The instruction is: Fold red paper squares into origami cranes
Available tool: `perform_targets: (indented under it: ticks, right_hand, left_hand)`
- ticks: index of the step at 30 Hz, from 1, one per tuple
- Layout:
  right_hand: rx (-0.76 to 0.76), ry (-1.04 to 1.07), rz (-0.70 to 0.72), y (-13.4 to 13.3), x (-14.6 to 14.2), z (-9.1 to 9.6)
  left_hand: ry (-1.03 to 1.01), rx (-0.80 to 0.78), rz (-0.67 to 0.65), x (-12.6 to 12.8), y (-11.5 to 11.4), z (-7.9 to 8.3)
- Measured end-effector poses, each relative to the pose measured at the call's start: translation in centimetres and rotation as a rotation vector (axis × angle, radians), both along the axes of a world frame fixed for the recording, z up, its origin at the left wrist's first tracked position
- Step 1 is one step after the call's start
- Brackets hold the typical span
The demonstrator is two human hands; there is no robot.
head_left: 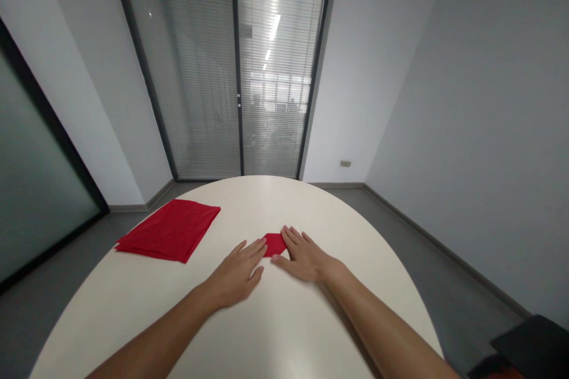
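A small folded red cloth or paper piece (274,244) lies flat on the round table, between my two hands. My left hand (235,277) rests with its fingers stretched out, fingertips on the left edge of the red piece. On its other side, my right hand (304,257) lies flat, fingers extended over the right edge and thumb at the lower side. Parts of the piece's left and right edges are hidden under my fingers. Whether it is fabric or paper I cannot tell.
To the left, a stack of larger red sheets (171,231) lies near the edge of the cream round table (267,201). Beyond stands a glass door with blinds (240,71). A dark object (533,343), perhaps a chair, shows at the lower right.
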State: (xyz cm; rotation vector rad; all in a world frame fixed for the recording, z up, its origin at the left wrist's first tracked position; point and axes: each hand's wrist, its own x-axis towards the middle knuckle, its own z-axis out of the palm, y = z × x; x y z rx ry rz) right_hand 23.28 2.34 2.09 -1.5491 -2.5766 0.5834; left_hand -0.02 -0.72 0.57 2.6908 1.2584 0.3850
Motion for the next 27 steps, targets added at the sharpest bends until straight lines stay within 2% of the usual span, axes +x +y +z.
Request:
perform_targets:
  ticks: [3,5,8,11,14,20,24,27]
  right_hand:
    - [0.039,-0.021,-0.082,0.3,0.6,0.0]
    - [0.098,-0.008,-0.085,0.2,0.6,0.0]
    - [0.146,0.049,0.05,-0.2,0.0,0.2]
    - [0.119,0.077,0.199,-0.7,-0.7,0.5]
    - [0.089,0.059,0.194,-0.8,-0.7,0.4]
    - [0.055,0.014,0.086,-0.3,0.0,0.0]
    - [0.055,0.016,0.081,-0.3,0.0,0.0]
    - [0.072,0.029,0.08,-0.2,0.1,-0.3]
  left_hand:
    - [0.004,-0.005,-0.004,0.0,0.0,0.0]
    - [0.007,0.002,-0.007,-0.1,0.1,-0.2]
    - [0.017,0.015,-0.013,-0.2,0.3,-0.5]
    - [0.027,0.017,-0.015,-0.3,0.4,-0.8]
    - [0.031,0.034,-0.015,-0.1,0.4,-0.8]
    - [0.025,0.183,0.001,-0.1,-0.1,0.6]
    - [0.022,0.219,0.023,-0.7,-0.2,2.0]
    - [0.046,0.238,0.043,-1.1,0.0,2.4]
